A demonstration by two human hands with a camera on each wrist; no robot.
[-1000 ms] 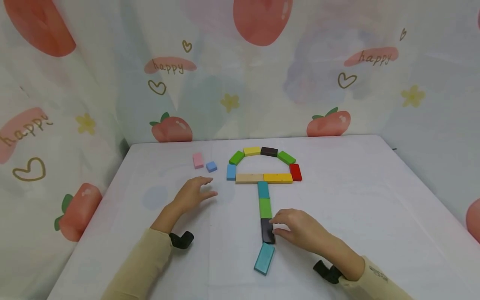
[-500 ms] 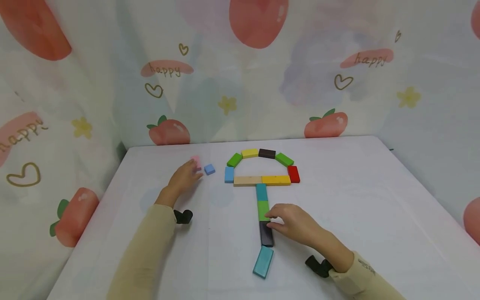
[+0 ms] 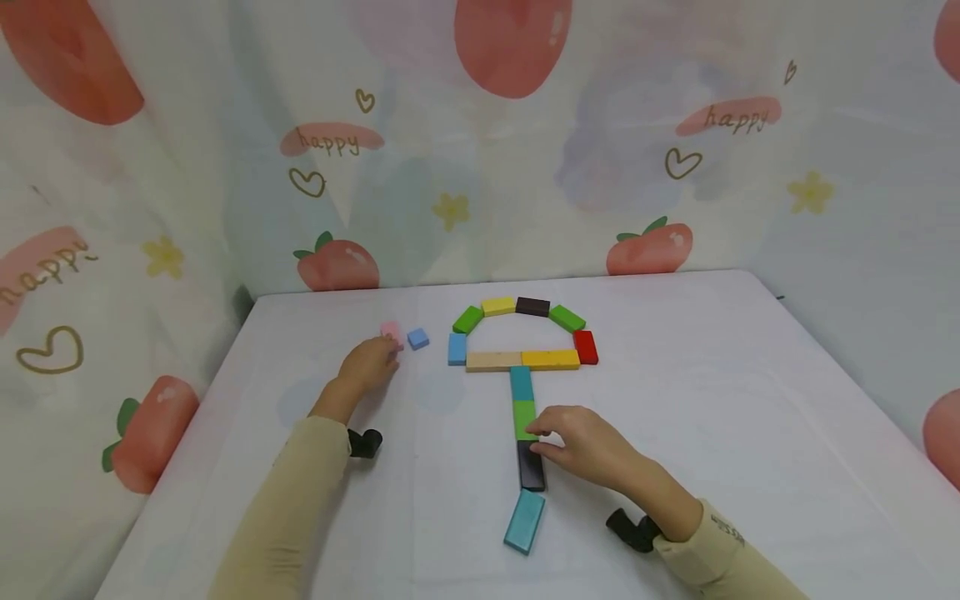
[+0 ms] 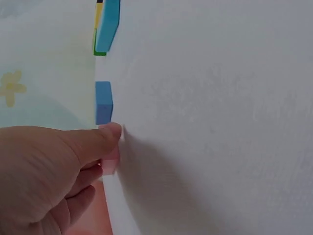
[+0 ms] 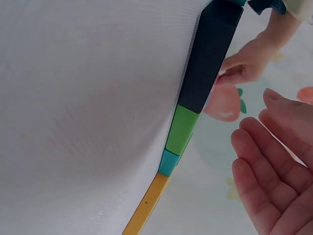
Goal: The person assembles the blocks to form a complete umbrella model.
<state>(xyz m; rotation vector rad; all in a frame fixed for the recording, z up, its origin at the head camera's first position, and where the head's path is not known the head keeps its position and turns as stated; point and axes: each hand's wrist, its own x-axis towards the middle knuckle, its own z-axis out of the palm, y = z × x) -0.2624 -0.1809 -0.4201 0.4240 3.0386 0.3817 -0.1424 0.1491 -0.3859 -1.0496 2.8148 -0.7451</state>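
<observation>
My left hand pinches a pink block between thumb and fingers, which cover part of it. Just to its right lies a small blue block. In the head view, my right hand hovers beside the column of blocks, near the green block and the black block. Its fingers are loosely bent and hold nothing, as the right wrist view also shows. A teal block lies tilted at the column's near end, and another teal block is at its top.
Above the column, a tan block and a yellow-orange block form a bar. Over it arches a row with a light blue block, a dark block and a red block. A printed curtain stands behind the white table.
My left hand has reached left and away to the pink block, grasped it and drawn it slightly nearer. The right hand has shifted slightly up along the column.
</observation>
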